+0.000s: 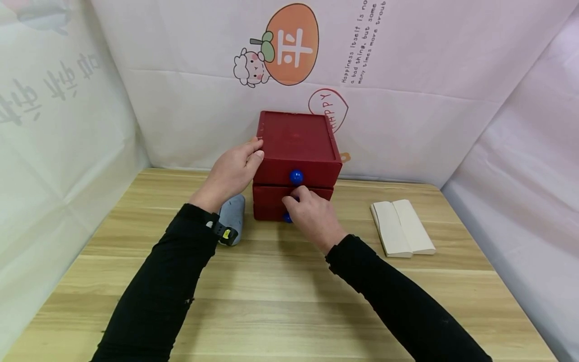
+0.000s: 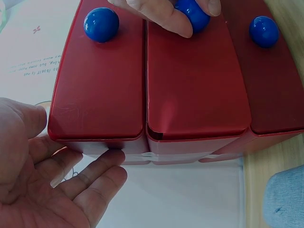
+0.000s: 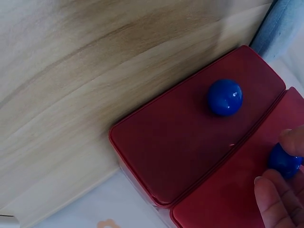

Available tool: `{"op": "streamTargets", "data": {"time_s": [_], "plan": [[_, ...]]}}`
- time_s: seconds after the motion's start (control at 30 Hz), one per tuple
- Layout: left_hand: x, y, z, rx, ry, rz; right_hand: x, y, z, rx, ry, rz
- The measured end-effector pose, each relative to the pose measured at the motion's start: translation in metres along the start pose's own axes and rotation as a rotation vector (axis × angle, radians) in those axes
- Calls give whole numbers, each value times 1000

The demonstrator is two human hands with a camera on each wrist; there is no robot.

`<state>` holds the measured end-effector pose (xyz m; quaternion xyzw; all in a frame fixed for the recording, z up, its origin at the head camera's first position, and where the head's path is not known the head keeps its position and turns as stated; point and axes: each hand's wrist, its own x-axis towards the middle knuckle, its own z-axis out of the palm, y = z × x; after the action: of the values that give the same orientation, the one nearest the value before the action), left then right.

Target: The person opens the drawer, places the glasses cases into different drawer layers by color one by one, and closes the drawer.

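Note:
A small red drawer cabinet (image 1: 298, 136) with three stacked drawers, each with a round blue knob, stands toward the back of the table. My left hand (image 1: 232, 171) rests at its upper left side, fingers extended along the side wall and thumb near the top front edge. With thumb and fingers my right hand (image 1: 316, 218) pinches the middle drawer's knob (image 2: 195, 19). Above that is the top knob (image 1: 296, 177), below it the bottom knob (image 3: 224, 97); both are untouched. A narrow dark gap shows at the left edge of the middle drawer (image 2: 199, 85).
A blue-grey, fabric-like rounded case (image 1: 232, 218) is left of the cabinet, partly behind my left wrist. On the right of the wooden table (image 1: 271, 301) lies an open booklet (image 1: 402, 229) with blank cream pages. Printed white cloth (image 1: 190, 105) rises behind and on both sides.

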<state>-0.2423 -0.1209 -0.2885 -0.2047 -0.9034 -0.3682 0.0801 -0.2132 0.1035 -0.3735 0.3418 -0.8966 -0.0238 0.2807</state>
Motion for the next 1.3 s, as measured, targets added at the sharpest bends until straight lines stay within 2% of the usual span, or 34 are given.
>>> {"op": "streamTargets", "data": {"time_s": [0.23,0.53,1.3], "plan": [[0,1,0,5,1,13,-4,-3,-5,16,-7,-3],[0,1,0,3,2,11,-10,-6,-7,27,57,-21],[0,1,1,11,8,9,-20,-13,-15,47,100,-55]]}}
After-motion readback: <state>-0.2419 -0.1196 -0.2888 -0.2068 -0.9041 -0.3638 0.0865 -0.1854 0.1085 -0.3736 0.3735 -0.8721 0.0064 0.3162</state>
